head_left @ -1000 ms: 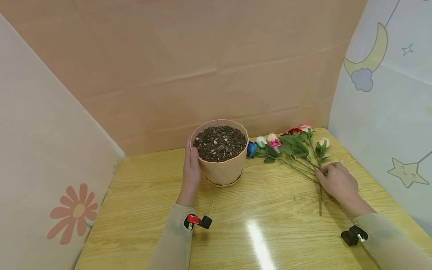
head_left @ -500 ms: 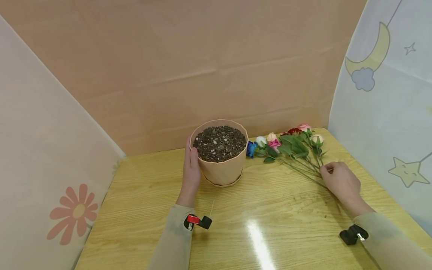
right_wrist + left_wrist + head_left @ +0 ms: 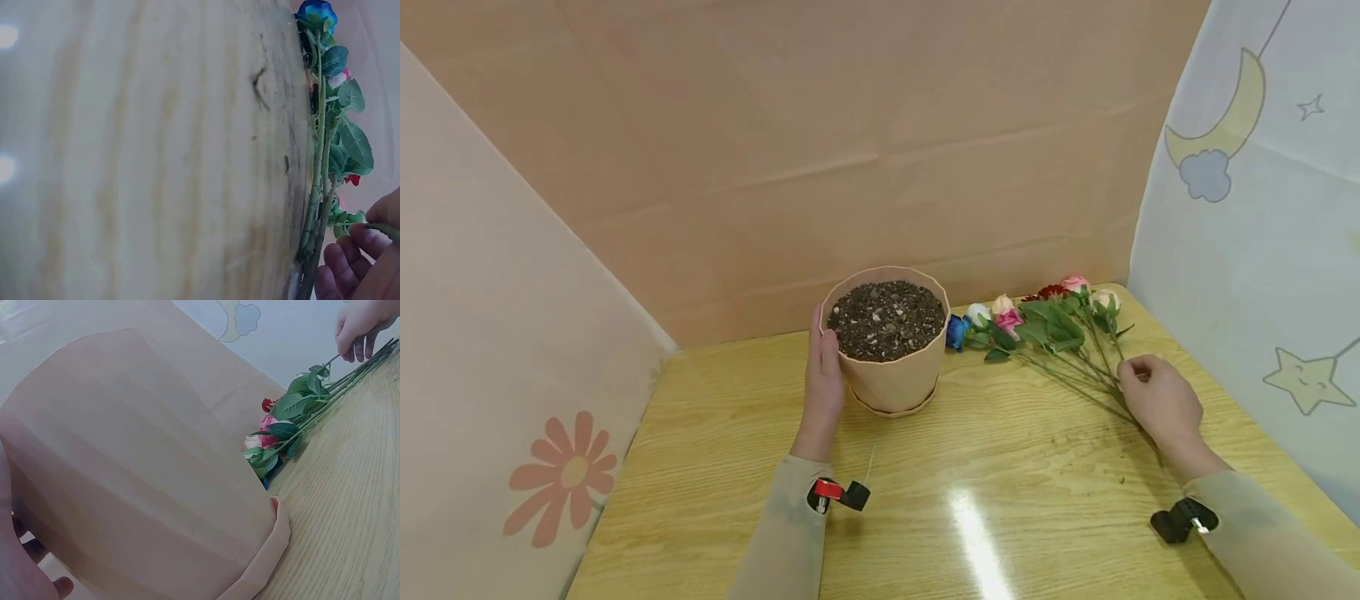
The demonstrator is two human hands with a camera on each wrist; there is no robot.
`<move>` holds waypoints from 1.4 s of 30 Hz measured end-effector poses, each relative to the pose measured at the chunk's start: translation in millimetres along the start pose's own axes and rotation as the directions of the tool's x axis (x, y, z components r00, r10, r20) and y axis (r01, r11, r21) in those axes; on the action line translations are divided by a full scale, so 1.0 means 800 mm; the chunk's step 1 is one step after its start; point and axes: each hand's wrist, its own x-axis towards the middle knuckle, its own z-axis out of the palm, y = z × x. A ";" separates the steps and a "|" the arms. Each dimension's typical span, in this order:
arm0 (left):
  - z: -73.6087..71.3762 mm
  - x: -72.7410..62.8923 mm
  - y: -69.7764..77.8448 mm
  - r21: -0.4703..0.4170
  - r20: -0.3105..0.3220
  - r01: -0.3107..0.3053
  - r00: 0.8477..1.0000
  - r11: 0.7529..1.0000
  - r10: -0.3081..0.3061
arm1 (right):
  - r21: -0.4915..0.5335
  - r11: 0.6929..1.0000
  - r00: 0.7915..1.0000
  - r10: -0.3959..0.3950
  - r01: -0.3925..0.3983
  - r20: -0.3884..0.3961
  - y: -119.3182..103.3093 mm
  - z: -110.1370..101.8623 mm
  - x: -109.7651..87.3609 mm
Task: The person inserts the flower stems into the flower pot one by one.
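Plain tan backing fills the top of the frame from where I stand, and a pale wooden table spreads below it. Near the middle sits a light peach pot, upright on its saucer. Dark soil flecked with pale bits fills it to a little below the rim; nothing is planted there. I'd judge it weighty and its smooth wall rather slick, best steadied with a palm on its side. The person's left hand does so, its fingers laid along the pot's left wall rather than hooked over the rim.

At right of centre lie mixed roses, heads toward the back, the blue rose just beside the pot. Right of them, the right hand pinches a stem between thumb and finger, apparently that of the cream rose. It looks light, with a thin, fairly stiff stalk; low on the bare stalk seems the safest hold, sparing petals and leaves.
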 end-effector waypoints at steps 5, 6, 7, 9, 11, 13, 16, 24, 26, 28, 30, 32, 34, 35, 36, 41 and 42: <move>0.000 -0.001 0.001 0.005 0.000 0.002 1.000 1.000 -0.002 | 0.092 0.996 0.999 0.023 -0.019 -0.042 -0.011 -0.004 -0.002; 0.000 -0.001 0.001 0.005 0.001 0.002 1.000 1.000 -0.002 | 0.110 0.994 0.998 0.023 -0.017 -0.050 -0.013 -0.006 -0.002; 0.000 -0.001 0.001 0.005 0.002 0.001 1.000 1.000 -0.001 | 0.128 0.992 0.998 0.021 -0.014 -0.055 -0.016 -0.007 -0.003; -0.001 -0.001 0.001 0.007 0.002 -0.001 1.000 1.000 0.001 | 0.162 0.987 0.997 0.018 -0.006 -0.070 -0.022 -0.009 -0.003; -0.001 -0.002 0.000 0.007 0.002 0.000 1.000 1.000 0.000 | 0.191 0.981 0.996 0.020 -0.002 -0.091 -0.029 -0.011 -0.003; -0.002 -0.002 0.000 0.004 0.001 -0.001 1.000 1.000 0.001 | 0.227 0.974 0.994 0.032 -0.006 -0.108 -0.038 -0.014 -0.002; -0.003 -0.003 0.000 -0.001 0.000 -0.002 1.000 1.000 0.002 | 0.283 0.959 0.990 0.045 -0.005 -0.136 -0.052 -0.018 0.000; -0.003 -0.003 0.001 -0.008 -0.002 -0.029 1.000 1.000 0.029 | 0.464 0.886 0.991 0.050 0.013 -0.124 -0.097 -0.036 0.008; -0.003 -0.003 0.000 -0.012 0.002 -0.036 0.999 0.999 0.036 | 0.518 0.855 0.993 0.057 0.006 -0.104 -0.109 -0.039 0.010; -0.003 -0.003 -0.001 -0.016 0.005 -0.037 0.999 0.999 0.038 | 0.562 0.827 0.994 0.058 0.002 -0.089 -0.122 -0.040 0.012; -0.003 -0.003 -0.001 -0.018 0.006 -0.036 0.999 0.999 0.036 | 0.593 0.805 0.995 0.051 0.010 -0.085 -0.135 -0.041 0.014; -0.002 -0.003 -0.001 -0.019 0.007 -0.032 0.999 0.999 0.032 | 0.631 0.776 0.996 0.037 0.023 -0.082 -0.149 -0.041 0.016; -0.002 -0.004 0.000 -0.022 0.008 -0.027 1.000 0.999 0.027 | 0.686 0.726 0.997 0.014 0.046 -0.082 -0.163 -0.042 0.018; -0.002 -0.004 0.000 -0.023 0.007 -0.026 1.000 0.999 0.026 | 0.720 0.691 0.997 0.000 0.060 -0.083 -0.171 -0.042 0.019; -0.001 -0.004 0.000 -0.023 0.007 -0.028 1.000 0.999 0.028 | 0.753 0.654 0.997 -0.014 0.071 -0.082 -0.178 -0.042 0.020; -0.001 -0.003 0.003 -0.019 -0.003 -0.041 0.999 0.999 0.041 | 0.825 0.552 0.992 -0.083 0.123 -0.092 -0.213 -0.043 0.025; -0.002 -0.003 0.004 -0.015 -0.005 -0.045 0.999 0.999 0.045 | 0.826 0.548 0.991 -0.093 0.129 -0.092 -0.220 -0.043 0.026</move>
